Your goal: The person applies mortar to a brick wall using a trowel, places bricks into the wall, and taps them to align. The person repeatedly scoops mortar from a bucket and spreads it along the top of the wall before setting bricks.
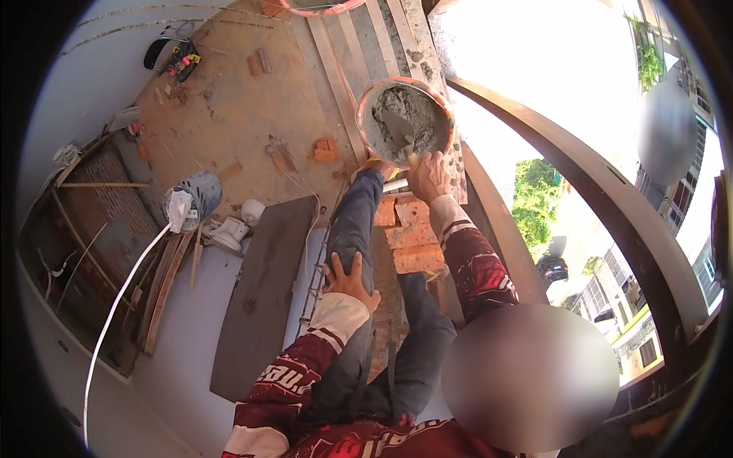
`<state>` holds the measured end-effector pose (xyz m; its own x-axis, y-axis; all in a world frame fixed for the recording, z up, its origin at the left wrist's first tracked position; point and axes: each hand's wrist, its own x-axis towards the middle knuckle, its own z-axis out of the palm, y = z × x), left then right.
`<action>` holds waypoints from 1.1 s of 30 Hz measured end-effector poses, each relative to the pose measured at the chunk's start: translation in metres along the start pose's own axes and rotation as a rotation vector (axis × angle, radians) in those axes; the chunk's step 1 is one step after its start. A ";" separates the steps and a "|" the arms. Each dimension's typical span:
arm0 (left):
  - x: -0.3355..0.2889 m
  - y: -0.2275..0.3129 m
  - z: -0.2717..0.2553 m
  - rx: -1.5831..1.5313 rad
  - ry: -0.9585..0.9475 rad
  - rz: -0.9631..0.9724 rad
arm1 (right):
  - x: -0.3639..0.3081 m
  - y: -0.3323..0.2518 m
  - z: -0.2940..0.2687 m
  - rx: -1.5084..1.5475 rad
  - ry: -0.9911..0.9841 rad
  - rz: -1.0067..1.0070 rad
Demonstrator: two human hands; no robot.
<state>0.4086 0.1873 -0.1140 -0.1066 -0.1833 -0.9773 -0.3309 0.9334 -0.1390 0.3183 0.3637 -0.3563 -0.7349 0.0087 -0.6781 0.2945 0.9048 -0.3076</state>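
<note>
My right hand (429, 177) is closed round the handle of a trowel (398, 128), whose blade lies in grey wet mortar (416, 105). The mortar fills much of an orange-rimmed bucket (363, 114) standing on planks in front of me. Fingers spread, my left hand (350, 284) rests on my left thigh and holds nothing. Several orange bricks (412, 235) lie just below my right hand, between my legs. A short white piece (395, 185), perhaps a pipe, shows beside my right wrist.
Another bucket (321, 9) stands farther off on the planks. To my left lie a dark board (263, 305), a loose brick (325, 149) and a hanging grey cylinder (195, 200) with a white hose. A curved beam (565, 145) borders the bright open side on the right, with a street below.
</note>
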 end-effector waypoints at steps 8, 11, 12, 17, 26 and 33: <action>0.004 0.003 -0.005 0.016 -0.057 -0.028 | 0.009 0.020 -0.069 -0.296 0.119 -0.023; 0.004 0.002 -0.005 0.011 -0.052 -0.028 | 0.043 0.014 -0.040 -0.289 -0.048 -0.033; 0.004 0.002 -0.005 0.011 -0.050 -0.029 | 0.048 0.009 -0.029 -0.269 -0.093 -0.054; 0.004 0.002 -0.013 -0.001 -0.057 -0.028 | -0.010 0.011 -0.022 -0.378 -0.237 -0.217; 0.003 -0.003 -0.013 -0.003 -0.053 -0.002 | 0.058 -0.021 -0.056 -0.485 -0.066 -0.231; 0.119 -0.015 -0.015 -0.341 0.282 0.163 | -0.022 0.029 -0.080 -0.531 -0.168 -0.344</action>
<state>0.3866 0.1470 -0.2253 -0.4175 -0.1631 -0.8939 -0.5727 0.8110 0.1196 0.2936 0.4239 -0.2968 -0.6150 -0.3464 -0.7083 -0.3139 0.9317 -0.1831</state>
